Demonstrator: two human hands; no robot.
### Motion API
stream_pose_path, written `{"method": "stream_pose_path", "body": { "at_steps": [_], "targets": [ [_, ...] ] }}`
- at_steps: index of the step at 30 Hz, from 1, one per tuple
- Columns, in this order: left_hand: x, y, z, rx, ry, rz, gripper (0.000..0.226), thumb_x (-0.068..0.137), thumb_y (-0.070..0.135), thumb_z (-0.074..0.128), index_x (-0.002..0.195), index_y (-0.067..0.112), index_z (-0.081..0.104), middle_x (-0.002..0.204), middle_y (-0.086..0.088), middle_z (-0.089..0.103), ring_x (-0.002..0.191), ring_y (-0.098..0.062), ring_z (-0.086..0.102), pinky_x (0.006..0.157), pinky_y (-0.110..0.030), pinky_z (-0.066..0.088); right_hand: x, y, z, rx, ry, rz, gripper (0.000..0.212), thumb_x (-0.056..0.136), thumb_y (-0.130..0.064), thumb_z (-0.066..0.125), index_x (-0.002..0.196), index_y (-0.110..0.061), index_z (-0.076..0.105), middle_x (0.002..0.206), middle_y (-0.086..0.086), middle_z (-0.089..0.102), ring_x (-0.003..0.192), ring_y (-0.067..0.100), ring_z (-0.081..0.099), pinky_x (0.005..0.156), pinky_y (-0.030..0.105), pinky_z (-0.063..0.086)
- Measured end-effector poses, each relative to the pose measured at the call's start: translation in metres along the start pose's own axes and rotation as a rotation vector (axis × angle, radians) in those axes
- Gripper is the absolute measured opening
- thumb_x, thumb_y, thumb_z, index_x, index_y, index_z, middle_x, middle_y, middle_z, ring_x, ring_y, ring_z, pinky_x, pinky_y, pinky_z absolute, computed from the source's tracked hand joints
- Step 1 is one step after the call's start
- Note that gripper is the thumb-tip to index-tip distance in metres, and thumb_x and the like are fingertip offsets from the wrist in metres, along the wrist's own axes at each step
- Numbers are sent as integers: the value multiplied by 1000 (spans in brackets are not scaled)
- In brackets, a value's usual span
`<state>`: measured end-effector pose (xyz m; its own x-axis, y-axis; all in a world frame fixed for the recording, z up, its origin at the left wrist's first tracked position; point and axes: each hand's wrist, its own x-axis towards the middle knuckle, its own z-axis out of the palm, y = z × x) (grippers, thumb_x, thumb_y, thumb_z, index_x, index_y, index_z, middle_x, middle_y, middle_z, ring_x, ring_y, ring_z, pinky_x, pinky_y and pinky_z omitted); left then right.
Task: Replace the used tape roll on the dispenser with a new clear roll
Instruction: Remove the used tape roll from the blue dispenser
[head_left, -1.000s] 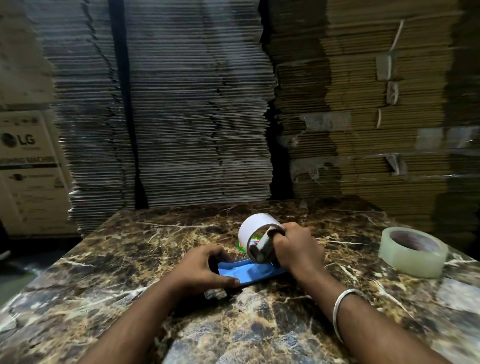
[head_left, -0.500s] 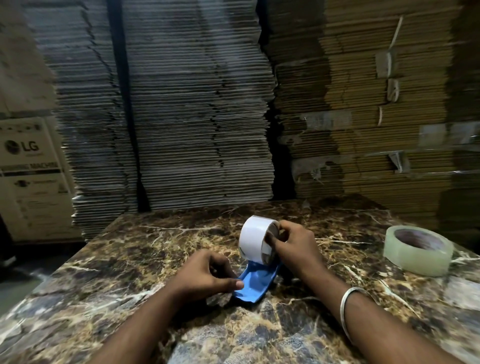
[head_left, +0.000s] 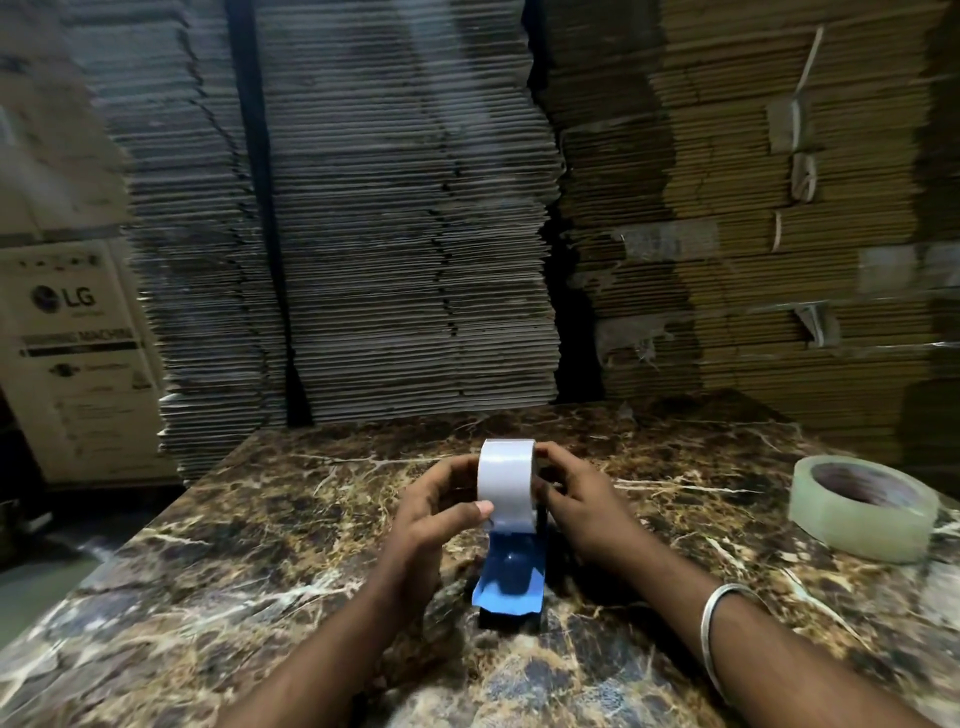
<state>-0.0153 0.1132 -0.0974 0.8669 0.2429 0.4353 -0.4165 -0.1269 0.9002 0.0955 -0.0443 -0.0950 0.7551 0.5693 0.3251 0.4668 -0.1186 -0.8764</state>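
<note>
A blue tape dispenser (head_left: 511, 577) stands on the marble table (head_left: 260, 545), its handle end pointing toward me. A white-looking tape roll (head_left: 506, 480) sits upright at its far end. My left hand (head_left: 436, 512) grips the roll's left side, thumb on its face. My right hand (head_left: 576, 501) holds the roll's right side, fingers over the top edge. A clear tape roll (head_left: 865, 506) lies flat on the table at the right, apart from both hands.
Tall stacks of flattened cardboard (head_left: 389, 234) rise right behind the table's far edge. A printed carton (head_left: 72, 358) stands on the floor at the left. The table's left edge drops to the floor.
The dispenser has turned from lying sideways to standing with its handle toward me. My left hand left the blue handle and rose to the roll's left side.
</note>
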Motion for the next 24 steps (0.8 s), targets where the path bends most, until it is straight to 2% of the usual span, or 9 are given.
{"method": "stream_pose_path", "body": {
  "at_steps": [3, 7, 9, 12, 14, 17, 20, 22, 24],
  "targets": [
    [1, -1, 5, -15, -31, -22, 57, 62, 26, 67, 116, 8, 64, 111, -20, 68, 94, -23, 65, 74, -29, 54, 2, 1, 1, -12, -15, 2, 40, 98, -23, 55, 137, -30, 52, 120, -7, 64, 104, 7, 61, 70, 8, 50],
    [-1, -2, 4, 18, -74, -78, 49, 68, 20, 64, 116, 12, 62, 109, -11, 68, 95, -19, 64, 72, -24, 54, 2, 3, 1, -23, 6, -36, 45, 100, -18, 51, 143, -31, 48, 126, -2, 62, 112, 11, 59, 86, 16, 47],
    [-2, -2, 4, 32, -103, -104, 47, 72, 17, 59, 119, 13, 59, 114, -12, 66, 98, -20, 64, 72, -22, 54, 2, 1, 1, 83, 25, -42, 50, 95, -23, 52, 142, -37, 45, 123, 1, 63, 111, 14, 60, 79, 17, 47],
    [-2, -2, 5, 64, -119, -114, 46, 79, 20, 57, 124, 14, 56, 118, -15, 65, 105, -25, 64, 77, -25, 53, -5, -5, -4, 150, 4, -104, 60, 81, -34, 53, 138, -48, 43, 115, -4, 61, 99, 3, 60, 69, 15, 47],
    [-2, -4, 5, 29, -103, -142, 43, 81, 21, 58, 124, 17, 57, 119, -16, 64, 108, -30, 63, 79, -29, 52, -8, -5, -7, 159, -92, -166, 64, 79, -36, 58, 139, -50, 42, 121, -3, 60, 102, 4, 61, 78, 20, 54],
    [-2, -8, 2, -36, -90, -187, 39, 82, 19, 61, 120, 18, 60, 121, -21, 62, 111, -41, 60, 79, -38, 50, -10, -3, -4, 151, -183, -176, 72, 74, -42, 70, 139, -49, 40, 129, 0, 59, 113, 16, 61, 92, 39, 57],
    [-2, -6, 3, -10, -87, -189, 40, 80, 21, 60, 120, 15, 62, 114, -11, 69, 106, -28, 65, 74, -27, 52, -6, -4, -2, -74, -97, -210, 78, 68, -40, 82, 134, -49, 40, 122, -7, 60, 107, 12, 63, 88, 39, 59],
    [-1, -5, 4, 48, -79, -173, 36, 82, 24, 56, 117, 20, 64, 105, 5, 73, 99, -14, 67, 70, -18, 51, -5, -4, -3, -97, -67, -222, 77, 67, -34, 86, 129, -46, 43, 115, -12, 61, 102, 9, 63, 84, 36, 59],
    [-1, -5, 6, 108, -59, -141, 24, 90, 25, 54, 111, 25, 66, 101, 12, 74, 96, -7, 66, 70, -15, 49, -4, -2, -6, -82, -59, -221, 74, 65, -30, 87, 126, -42, 46, 109, -13, 62, 99, 9, 63, 80, 32, 60]
  ]
}}
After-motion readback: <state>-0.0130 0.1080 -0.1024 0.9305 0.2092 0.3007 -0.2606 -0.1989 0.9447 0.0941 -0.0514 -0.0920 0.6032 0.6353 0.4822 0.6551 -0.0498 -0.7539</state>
